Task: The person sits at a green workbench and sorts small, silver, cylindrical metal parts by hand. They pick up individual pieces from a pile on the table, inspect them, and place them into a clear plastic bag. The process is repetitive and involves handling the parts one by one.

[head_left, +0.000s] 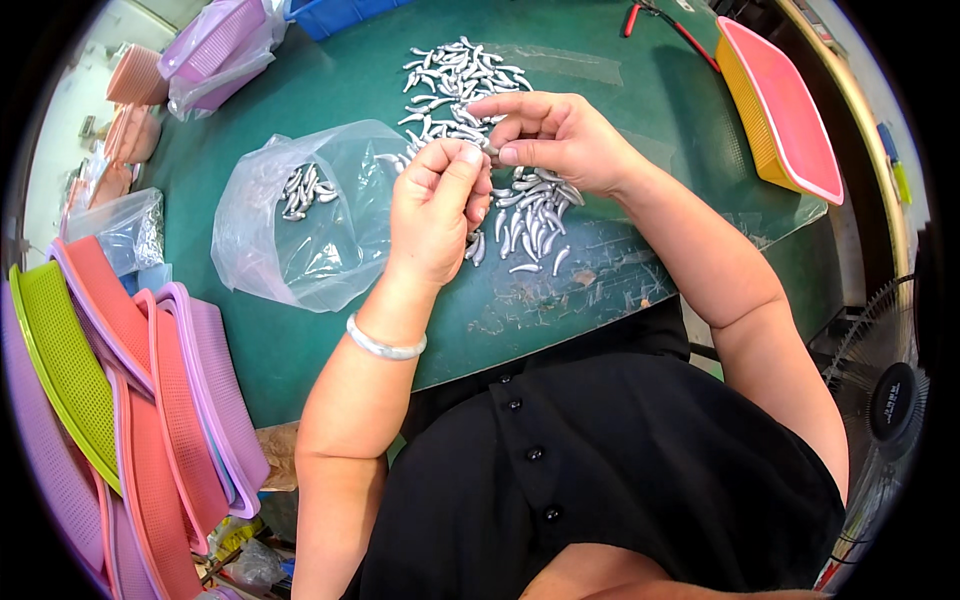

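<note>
The person's two hands meet over a green tabletop (300,330). The left hand (432,210) is curled, with its grip pressed together at the fingertips, right beside the right hand. The right hand (555,140) has its thumb and first finger pinched shut on a small silver piece (490,150) held between the two hands. The piece is too small to see clearly, and it is hard to tell if the left fingers touch it too.

Under the hands lies a pile of small silver curved pieces (470,75), spread on the tabletop from the far side down to just below the hands. A clear plastic bag (300,250) lies just left of the left hand, with a few of the same silver pieces inside. A silver bracelet (385,345) sits on the left wrist.

Coloured plastic baskets (150,400) are stacked at the left edge. A yellow and pink basket (790,120) stands at the far right. A fan (890,400) is at the right, beside the tabletop.
</note>
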The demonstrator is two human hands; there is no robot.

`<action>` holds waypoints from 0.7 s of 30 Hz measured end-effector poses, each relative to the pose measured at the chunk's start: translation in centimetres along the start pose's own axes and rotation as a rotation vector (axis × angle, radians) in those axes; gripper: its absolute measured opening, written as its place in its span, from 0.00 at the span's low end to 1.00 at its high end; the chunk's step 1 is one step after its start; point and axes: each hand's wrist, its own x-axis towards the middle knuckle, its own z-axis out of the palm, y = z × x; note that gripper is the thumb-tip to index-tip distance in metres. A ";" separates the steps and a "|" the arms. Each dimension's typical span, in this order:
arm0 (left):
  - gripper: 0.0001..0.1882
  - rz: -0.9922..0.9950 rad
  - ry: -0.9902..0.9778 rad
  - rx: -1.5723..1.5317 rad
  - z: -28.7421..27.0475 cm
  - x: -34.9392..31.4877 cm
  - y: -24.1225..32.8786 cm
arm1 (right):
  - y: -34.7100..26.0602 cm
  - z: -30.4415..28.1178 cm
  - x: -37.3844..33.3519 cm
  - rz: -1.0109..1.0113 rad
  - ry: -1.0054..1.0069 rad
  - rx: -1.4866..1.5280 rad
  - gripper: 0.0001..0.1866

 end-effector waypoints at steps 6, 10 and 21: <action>0.07 0.164 0.010 0.161 0.3 -0.1 -0.2 | 0.0 0.0 -0.1 -0.091 0.046 -0.026 0.25; 0.07 0.241 0.082 0.269 0.3 0.0 -0.4 | -0.1 0.6 -0.3 -0.191 0.093 -0.140 0.26; 0.08 0.180 0.114 0.230 0.5 -0.2 -0.3 | 0.1 0.6 -0.4 -0.459 0.175 -0.449 0.27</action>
